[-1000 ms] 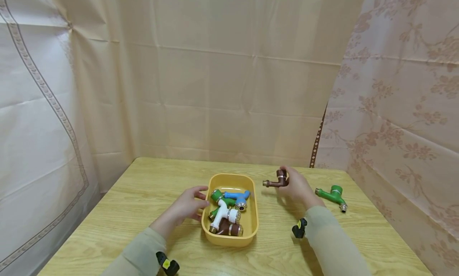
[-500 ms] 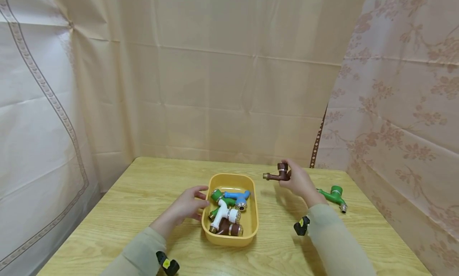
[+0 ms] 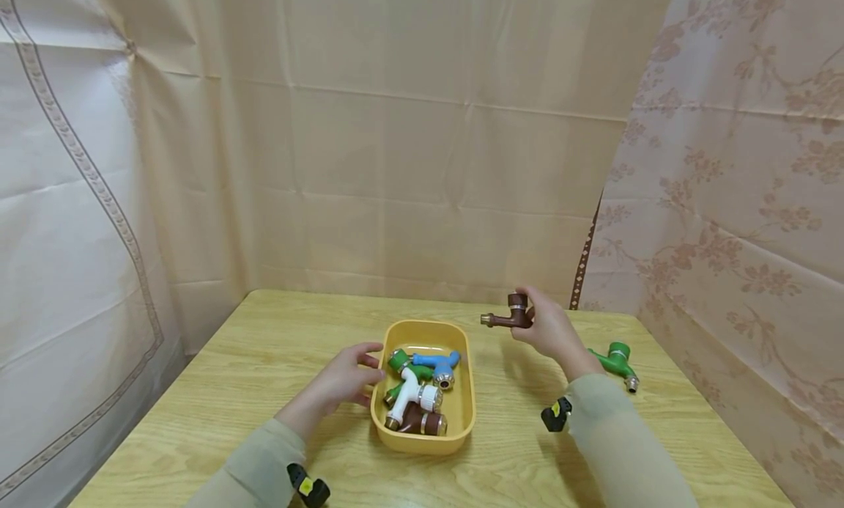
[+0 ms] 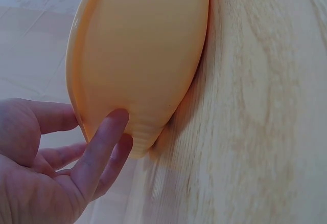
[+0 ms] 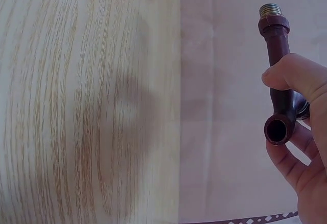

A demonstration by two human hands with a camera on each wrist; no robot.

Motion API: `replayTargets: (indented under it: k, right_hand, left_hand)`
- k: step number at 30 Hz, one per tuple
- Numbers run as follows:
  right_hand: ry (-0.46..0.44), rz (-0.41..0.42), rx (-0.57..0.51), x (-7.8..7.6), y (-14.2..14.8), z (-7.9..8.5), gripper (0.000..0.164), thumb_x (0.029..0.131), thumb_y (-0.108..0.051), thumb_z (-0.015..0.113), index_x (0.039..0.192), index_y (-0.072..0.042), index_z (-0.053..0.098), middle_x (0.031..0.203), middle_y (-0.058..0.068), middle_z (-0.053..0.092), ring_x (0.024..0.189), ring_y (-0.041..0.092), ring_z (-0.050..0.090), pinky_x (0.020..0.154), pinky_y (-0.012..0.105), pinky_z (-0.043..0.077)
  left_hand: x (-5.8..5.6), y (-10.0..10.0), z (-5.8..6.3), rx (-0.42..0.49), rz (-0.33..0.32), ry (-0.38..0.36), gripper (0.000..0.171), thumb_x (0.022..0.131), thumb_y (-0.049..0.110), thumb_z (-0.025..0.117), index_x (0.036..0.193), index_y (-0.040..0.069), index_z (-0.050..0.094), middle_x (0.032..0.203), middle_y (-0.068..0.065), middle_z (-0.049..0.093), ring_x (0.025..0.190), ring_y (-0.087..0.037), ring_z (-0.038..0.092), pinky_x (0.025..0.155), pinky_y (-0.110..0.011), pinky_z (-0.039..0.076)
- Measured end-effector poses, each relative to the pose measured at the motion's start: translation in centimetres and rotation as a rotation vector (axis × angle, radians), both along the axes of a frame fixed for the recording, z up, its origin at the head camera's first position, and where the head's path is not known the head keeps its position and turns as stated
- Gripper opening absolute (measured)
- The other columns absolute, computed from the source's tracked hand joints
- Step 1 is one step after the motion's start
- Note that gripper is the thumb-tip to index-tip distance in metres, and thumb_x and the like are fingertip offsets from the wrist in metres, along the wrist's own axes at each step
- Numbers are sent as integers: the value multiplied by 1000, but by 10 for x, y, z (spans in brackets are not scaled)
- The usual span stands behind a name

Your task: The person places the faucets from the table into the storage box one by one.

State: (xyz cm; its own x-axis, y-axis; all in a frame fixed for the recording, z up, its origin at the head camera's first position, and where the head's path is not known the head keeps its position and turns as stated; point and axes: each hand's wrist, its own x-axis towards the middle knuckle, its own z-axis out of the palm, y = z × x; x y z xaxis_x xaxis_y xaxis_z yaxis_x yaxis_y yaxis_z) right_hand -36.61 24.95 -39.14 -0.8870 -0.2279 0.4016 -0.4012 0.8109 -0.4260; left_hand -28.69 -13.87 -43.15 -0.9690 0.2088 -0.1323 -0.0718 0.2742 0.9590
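Note:
My right hand [image 3: 547, 333] holds a dark brown tap [image 3: 517, 316] above the table, its threaded brass end pointing left. In the right wrist view, the thumb lies along the body of the tap [image 5: 278, 73] and the spout's round opening shows. My left hand [image 3: 343, 380] rests its fingers against the left side of a yellow plastic bin [image 3: 469, 413]; in the left wrist view, fingertips [image 4: 120, 116] touch its outer wall. Inside the bin lie a blue tap [image 3: 443, 369], a white tap [image 3: 409, 394], a brown tap [image 3: 428, 423] and green tap parts [image 3: 398, 360], partly covered.
A green tap [image 3: 616, 360] lies on the wooden table [image 3: 264, 347] to the right, partly hidden behind my right wrist. Cloth curtains [image 3: 422, 163] hang behind the table and at both sides.
My right hand has lifted the brown tap slightly, up and away from the table, then shifted it a little left. My left hand and the bin stay in place.

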Motion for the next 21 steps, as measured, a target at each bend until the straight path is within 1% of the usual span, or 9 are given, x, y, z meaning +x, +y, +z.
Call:
replayTargets:
  k: [7, 14, 17, 21]
  right_hand:
    - [-6, 8, -2, 0, -4, 2, 76, 78, -8, 84, 145, -10, 47, 103, 12, 64, 85, 25, 62, 72, 43, 54]
    - [-25, 48, -9, -1, -11, 5, 78, 79, -9, 84, 147, -10, 46, 106, 12, 65, 86, 25, 63, 71, 41, 55]
    - [-22, 66, -15, -1, -15, 6, 77, 79, -8, 84, 147, -9, 46, 108, 13, 64, 86, 24, 63, 71, 41, 55]
    - [-15, 81, -16, 0, -21, 7, 75, 77, -8, 85, 144, -10, 49, 106, 12, 64, 85, 23, 62, 69, 40, 55]
  left_hand:
    - [0, 1, 1, 4, 9, -3, 60, 96, 3, 66, 151, 4, 44, 125, -21, 52, 94, -30, 67, 65, -43, 63]
    - [0, 0, 1, -10, 13, -3, 60, 96, 4, 67, 151, 4, 44, 126, -21, 52, 95, -29, 66, 65, -42, 63]
    - [1, 1, 2, -5, 17, 0, 60, 96, 4, 67, 151, 5, 44, 126, -21, 53, 94, -29, 67, 64, -42, 63]
    - [1, 1, 1, -1, 19, 7, 59, 96, 4, 67, 151, 5, 45, 125, -20, 53, 93, -29, 67, 64, -42, 63]
